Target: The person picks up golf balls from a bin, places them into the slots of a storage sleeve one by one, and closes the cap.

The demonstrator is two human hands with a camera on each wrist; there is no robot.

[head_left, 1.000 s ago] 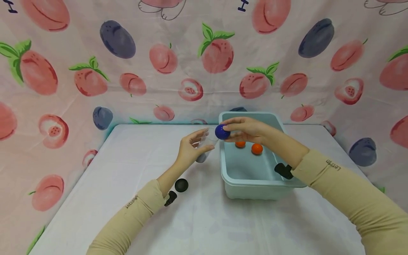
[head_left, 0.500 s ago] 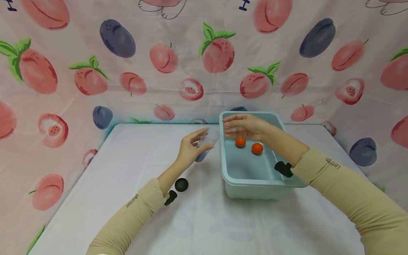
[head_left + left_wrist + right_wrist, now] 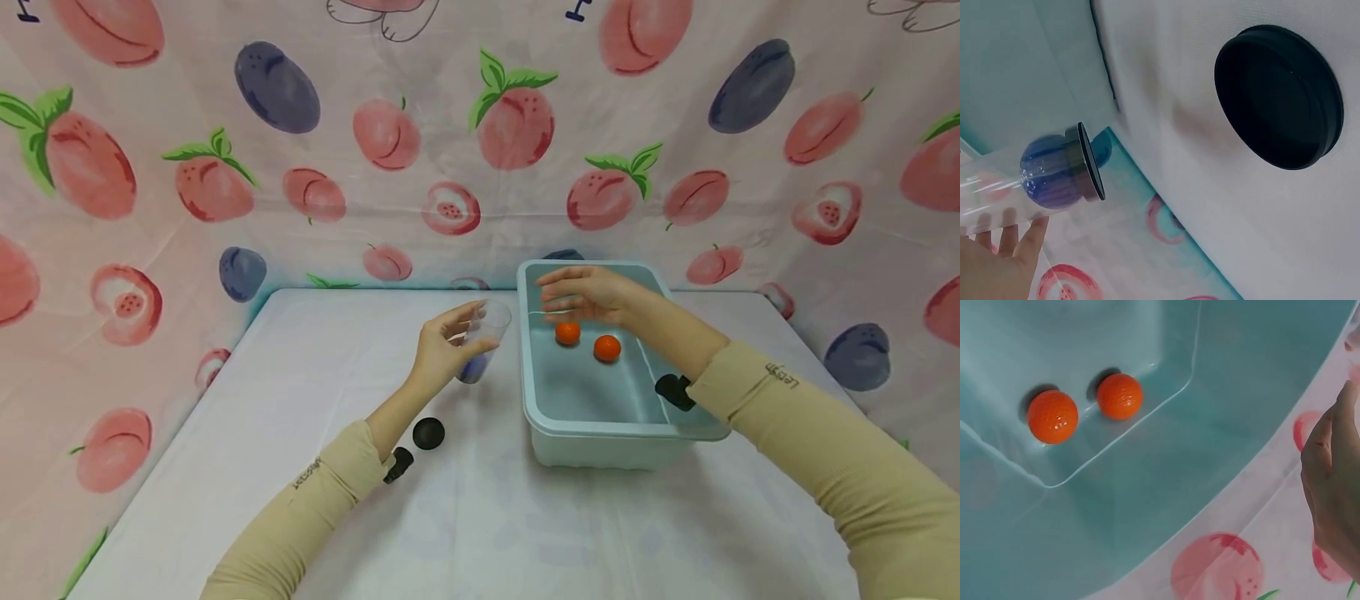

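My left hand (image 3: 442, 346) grips a clear plastic tube (image 3: 493, 319), tilted with its open mouth up and to the right. At the tube's bottom sits a blue ball (image 3: 1052, 172), against the black cap (image 3: 1088, 162) that closes that end. My right hand (image 3: 588, 296) holds nothing and hovers over the back left part of the light blue bin (image 3: 529, 392), fingers extended. Below it in the bin lie two orange balls, one (image 3: 1052, 417) a little apart from the other orange ball (image 3: 1120, 396).
A loose black lid (image 3: 428, 433) lies on the white tabletop (image 3: 300, 358) near my left wrist. Black wrist cameras sit at my left cuff (image 3: 399, 464) and my right cuff (image 3: 675, 392). Behind the table hangs a fruit-print cloth (image 3: 450, 100).
The blue ball has left my right hand and dropped into the tube, down to its bottom. My right hand has since drawn slightly right, away from the tube's mouth.
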